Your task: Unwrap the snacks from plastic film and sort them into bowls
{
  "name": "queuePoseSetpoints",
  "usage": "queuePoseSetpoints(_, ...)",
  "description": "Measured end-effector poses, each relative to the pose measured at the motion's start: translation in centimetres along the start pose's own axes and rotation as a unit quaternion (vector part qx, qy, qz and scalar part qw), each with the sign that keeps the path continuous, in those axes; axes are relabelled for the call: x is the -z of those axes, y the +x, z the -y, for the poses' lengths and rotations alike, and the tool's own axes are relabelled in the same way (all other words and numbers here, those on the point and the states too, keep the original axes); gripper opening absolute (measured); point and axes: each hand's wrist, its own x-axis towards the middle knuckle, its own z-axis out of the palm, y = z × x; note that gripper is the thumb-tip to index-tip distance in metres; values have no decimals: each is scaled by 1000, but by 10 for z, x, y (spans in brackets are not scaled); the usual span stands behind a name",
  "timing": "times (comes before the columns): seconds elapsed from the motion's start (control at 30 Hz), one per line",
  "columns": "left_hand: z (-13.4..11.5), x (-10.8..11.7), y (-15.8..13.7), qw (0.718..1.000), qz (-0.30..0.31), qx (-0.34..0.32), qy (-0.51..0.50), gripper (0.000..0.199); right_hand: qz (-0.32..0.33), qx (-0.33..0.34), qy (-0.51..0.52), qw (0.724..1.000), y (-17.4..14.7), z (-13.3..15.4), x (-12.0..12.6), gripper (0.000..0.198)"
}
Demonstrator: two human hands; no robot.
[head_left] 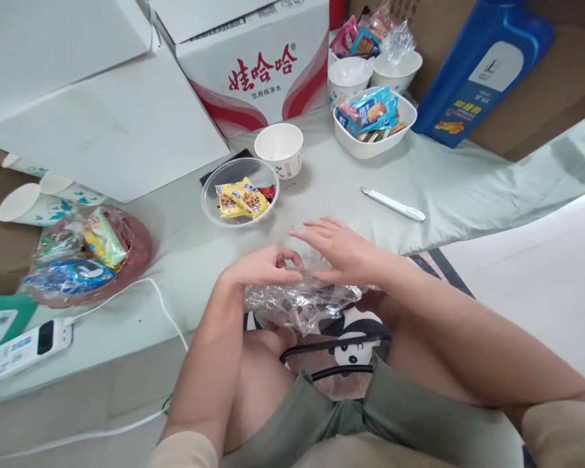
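Note:
A crumpled clear plastic bag point(305, 302) hangs over the table's front edge, above my lap. My left hand point(268, 266) is curled at the top of this bag, thumb and forefinger nearly meeting on the film. Just to the right, my right hand point(338, 250) reaches over the bag with its fingers stretched out and apart. Beyond my hands stands a round clear plastic bowl point(207, 203) with yellow snack packets point(244, 197) in it. A white paper cup point(279, 146) is right behind the bowl. A white utility knife point(392, 203) lies to the right.
A white tub point(375, 144) of wrapped snacks stands at the back, beside a blue bottle point(482, 71). White cartons point(258, 71) line the rear. At left are a reddish snack basket point(141, 240), tipped paper cups point(24, 205), and a power bank point(29, 348) with a white cable.

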Motion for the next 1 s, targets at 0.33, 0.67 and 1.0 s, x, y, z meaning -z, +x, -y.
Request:
queuePoseSetpoints(0.33, 7, 20, -12, 977, -191, -84, -53, 51, 30, -275, 137, 951, -21, -15, 24, 4)
queuePoseSetpoints(0.67, -9, -2, 15, 931, -274, -192, -146, 38, -8, -252, 272, 929, -43, -25, 28, 56)
queuePoseSetpoints(1.0, -16, 5, 13, 830, -472, -246, -166, 22, 68, -290, 350, 888, -29, -16, 20, 19)
